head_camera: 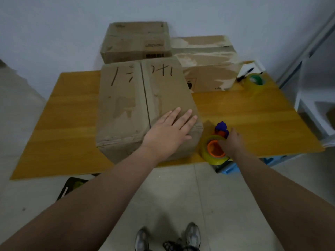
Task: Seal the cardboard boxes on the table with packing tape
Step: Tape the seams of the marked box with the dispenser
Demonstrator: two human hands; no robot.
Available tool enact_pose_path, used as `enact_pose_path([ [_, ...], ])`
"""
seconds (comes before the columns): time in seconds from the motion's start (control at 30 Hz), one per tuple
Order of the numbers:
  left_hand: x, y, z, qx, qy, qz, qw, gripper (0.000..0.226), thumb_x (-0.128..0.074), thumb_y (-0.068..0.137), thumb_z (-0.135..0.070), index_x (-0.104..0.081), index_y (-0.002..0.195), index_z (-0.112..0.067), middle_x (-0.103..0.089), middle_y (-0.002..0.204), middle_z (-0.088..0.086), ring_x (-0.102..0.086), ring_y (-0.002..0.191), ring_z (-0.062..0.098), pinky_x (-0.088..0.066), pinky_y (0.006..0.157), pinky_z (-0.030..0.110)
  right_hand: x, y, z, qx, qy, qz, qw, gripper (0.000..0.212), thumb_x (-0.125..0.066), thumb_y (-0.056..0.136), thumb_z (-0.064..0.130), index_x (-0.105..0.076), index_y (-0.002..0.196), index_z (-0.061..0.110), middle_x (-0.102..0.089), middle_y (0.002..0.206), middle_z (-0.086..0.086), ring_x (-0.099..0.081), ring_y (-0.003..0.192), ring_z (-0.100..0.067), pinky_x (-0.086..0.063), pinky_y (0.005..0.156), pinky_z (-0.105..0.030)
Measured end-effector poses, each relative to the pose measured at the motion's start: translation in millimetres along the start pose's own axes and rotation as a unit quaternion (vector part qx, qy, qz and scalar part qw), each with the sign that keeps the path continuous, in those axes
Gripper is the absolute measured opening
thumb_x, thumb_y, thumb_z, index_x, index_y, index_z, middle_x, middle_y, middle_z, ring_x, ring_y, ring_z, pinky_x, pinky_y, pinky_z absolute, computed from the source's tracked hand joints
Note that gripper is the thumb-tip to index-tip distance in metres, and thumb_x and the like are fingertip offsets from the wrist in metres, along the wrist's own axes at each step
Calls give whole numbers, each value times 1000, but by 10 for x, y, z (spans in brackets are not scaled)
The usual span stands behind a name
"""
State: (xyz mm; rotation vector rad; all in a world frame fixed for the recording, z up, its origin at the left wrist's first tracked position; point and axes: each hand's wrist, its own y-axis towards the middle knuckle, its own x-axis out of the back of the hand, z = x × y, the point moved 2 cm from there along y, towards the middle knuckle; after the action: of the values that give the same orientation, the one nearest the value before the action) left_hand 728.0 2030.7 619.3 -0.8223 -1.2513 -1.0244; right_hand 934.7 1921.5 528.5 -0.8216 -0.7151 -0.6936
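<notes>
Atop table (253, 113): 3 boxes (145, 98) (136, 40) (204, 69), 2 tapes (208, 154) (257, 86); left hand (168, 131) flat on box, right hand (232, 142) gripping tape.

A plain wall (54, 24), pale bluish-white, fills the far side of the room. In front of it stands the counter (253, 115), with a yellow-brown wood-grain top and a thin edge. The floor (163, 196) is light grey tile with faint joints, one of them running toward the counter. At the right a grey frame (306, 46) rises at a slant along the wall. Below it a white shelf unit (308, 113) stands just beside the counter's right end. A black crate (71, 187) sits on the floor under the counter's near edge. The light is dim and even.
</notes>
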Motion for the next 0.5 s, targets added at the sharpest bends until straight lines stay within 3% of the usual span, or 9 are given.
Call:
enact_pose_path([
  [0.07, 21, 51, 1, 8, 21, 0, 1000, 60, -5, 96, -48, 0, 149, -21, -11, 158, 1, -14, 144, 28, -12, 115, 38, -20, 115, -101, -23, 48, 48, 997, 55, -67, 87, 15, -36, 131, 1, -48, 125, -22, -52, 102, -36, -46, 77, -43],
  [0.13, 37, 89, 21, 14, 25, 0, 1000, 60, -4, 96, -48, -10, 149, -20, -21, 156, 2, -22, 142, 29, -18, 114, 38, -77, 205, -164, -26, 61, 77, 995, 57, -69, 85, 12, -35, 130, 2, -53, 119, -21, -55, 100, -35, -46, 74, -40],
  [0.27, 39, 120, 29, 25, 45, -1, 999, 60, -7, 97, -47, -22, 148, -20, -32, 152, 2, -32, 138, 28, -28, 110, 38, -163, 287, -265, -11, 15, 64, 998, 41, -62, 86, 2, -40, 121, 5, -53, 99, -14, -54, 87, -31, -45, 66, -40],
  [0.43, 82, 98, -16, 54, 42, 40, 997, 59, -2, 95, -50, -6, 150, -26, -16, 157, -3, -17, 143, 23, -15, 114, 36, 12, 160, -298, 53, 99, 17, 994, 41, -64, 81, -2, -37, 105, 16, -53, 96, -6, -56, 86, -26, -49, 70, -39],
  [0.5, 126, 97, -56, 74, 4, 36, 997, 57, -10, 97, -50, -8, 150, -29, -12, 158, -6, -10, 145, 20, -7, 115, 33, 200, 27, -244, 99, 160, -19, 982, 47, -66, 78, -4, -35, 105, 19, -55, 98, -6, -56, 79, -21, -45, 62, -34],
])
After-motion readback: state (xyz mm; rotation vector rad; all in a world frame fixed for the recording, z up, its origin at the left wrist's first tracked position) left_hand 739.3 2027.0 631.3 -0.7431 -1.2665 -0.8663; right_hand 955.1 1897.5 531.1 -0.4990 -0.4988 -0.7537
